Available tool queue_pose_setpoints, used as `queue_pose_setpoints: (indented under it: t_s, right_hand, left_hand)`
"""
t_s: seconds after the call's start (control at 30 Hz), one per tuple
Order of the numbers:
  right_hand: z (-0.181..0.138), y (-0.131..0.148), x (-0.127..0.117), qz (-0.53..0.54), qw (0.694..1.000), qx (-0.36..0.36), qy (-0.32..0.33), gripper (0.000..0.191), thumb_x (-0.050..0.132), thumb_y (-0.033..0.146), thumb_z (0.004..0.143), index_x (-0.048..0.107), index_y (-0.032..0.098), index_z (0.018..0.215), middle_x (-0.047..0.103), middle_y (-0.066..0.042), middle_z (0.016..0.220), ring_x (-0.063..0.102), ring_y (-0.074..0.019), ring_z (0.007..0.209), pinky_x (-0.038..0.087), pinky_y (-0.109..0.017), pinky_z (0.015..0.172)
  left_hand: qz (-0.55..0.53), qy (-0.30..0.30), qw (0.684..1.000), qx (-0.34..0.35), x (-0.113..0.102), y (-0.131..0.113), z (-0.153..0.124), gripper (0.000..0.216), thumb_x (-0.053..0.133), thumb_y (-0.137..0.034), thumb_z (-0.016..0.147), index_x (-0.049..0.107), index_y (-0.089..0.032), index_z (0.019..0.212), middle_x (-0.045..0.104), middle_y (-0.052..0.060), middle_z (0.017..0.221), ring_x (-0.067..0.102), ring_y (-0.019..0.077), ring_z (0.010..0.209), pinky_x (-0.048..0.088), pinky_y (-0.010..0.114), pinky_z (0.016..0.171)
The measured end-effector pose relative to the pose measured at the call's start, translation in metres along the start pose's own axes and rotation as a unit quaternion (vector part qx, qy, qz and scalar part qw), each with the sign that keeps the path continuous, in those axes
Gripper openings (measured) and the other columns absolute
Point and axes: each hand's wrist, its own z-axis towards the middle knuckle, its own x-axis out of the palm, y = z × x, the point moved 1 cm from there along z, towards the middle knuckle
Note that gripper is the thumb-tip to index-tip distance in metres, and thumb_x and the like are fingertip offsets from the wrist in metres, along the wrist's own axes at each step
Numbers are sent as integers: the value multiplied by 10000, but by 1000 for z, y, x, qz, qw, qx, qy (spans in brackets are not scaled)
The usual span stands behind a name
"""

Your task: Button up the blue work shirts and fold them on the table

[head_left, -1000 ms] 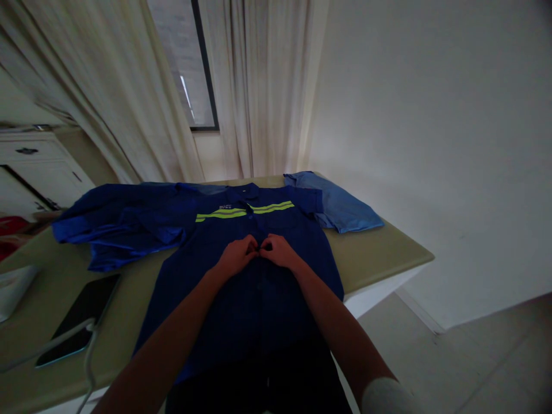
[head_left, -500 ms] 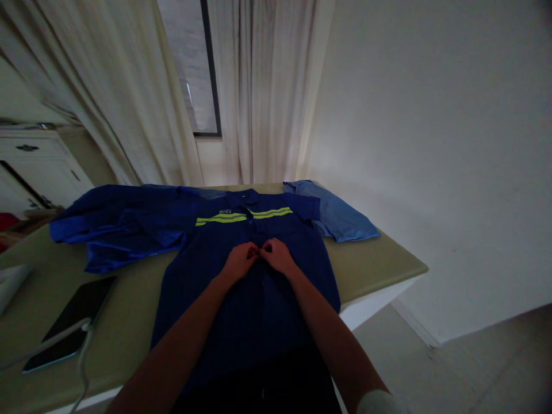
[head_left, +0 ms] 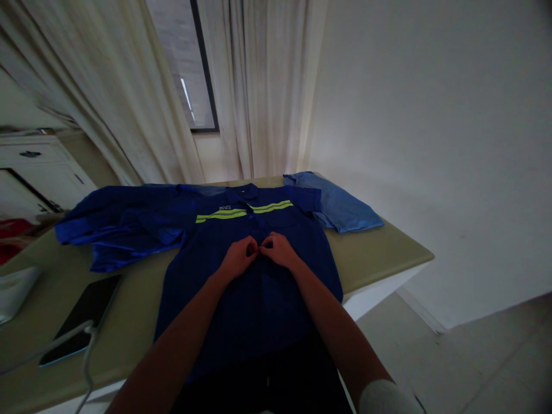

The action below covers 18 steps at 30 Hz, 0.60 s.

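A dark blue short-sleeved work shirt (head_left: 224, 247) lies front up on the table, its collar at the far end and yellow-green striped bands across the chest. At the middle of its front opening, below the bands, my left hand (head_left: 239, 256) pinches the cloth with thumb and finger. My right hand (head_left: 278, 250) does the same right beside it, so the fingertips of both meet. What sits between the fingertips, perhaps a button or the shirt edge, is too small and dark to make out. The shirt's lower end hangs toward my body.
A crumpled blue garment (head_left: 125, 224) lies left of the shirt, a lighter blue folded one (head_left: 345, 204) to the right. A dark tablet (head_left: 84, 316) with a white cable (head_left: 88, 330) rests on the olive tabletop (head_left: 379, 253). Curtains and a wall stand behind.
The view has shifted slightly. My hands stay pinched together at the same place on the shirt front, with only small finger movements.
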Motion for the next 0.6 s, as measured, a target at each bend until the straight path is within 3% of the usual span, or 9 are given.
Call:
queue_pose_setpoints:
  t_s: [0.13,0.33,0.6]
  right_hand:
    - [-1,0,-2,6,1000,-7,8,63,760,246,872,790,191,863,648,-17,896,583,-136,771,414,-262,726]
    - [-2,1,-2,-6,1000,-20,-9,64,749,236,874,771,180,850,640,-12,866,582,-136,767,402,-258,722]
    - [-2,3,-1,-8,1000,-9,-25,68,730,222,882,777,176,862,645,-19,883,585,-137,781,401,-261,736]
  left_hand:
    - [64,-9,998,21,2,-7,-4,56,620,-219,866,592,-246,907,690,2,870,660,198,828,488,323,747]
    - [62,-48,996,33,-1,-13,-4,47,590,-199,871,579,-241,889,663,3,870,641,187,813,480,317,748]
    - [59,-27,996,68,1,-11,-3,107,577,-135,856,577,-237,889,659,6,896,635,184,839,486,312,786]
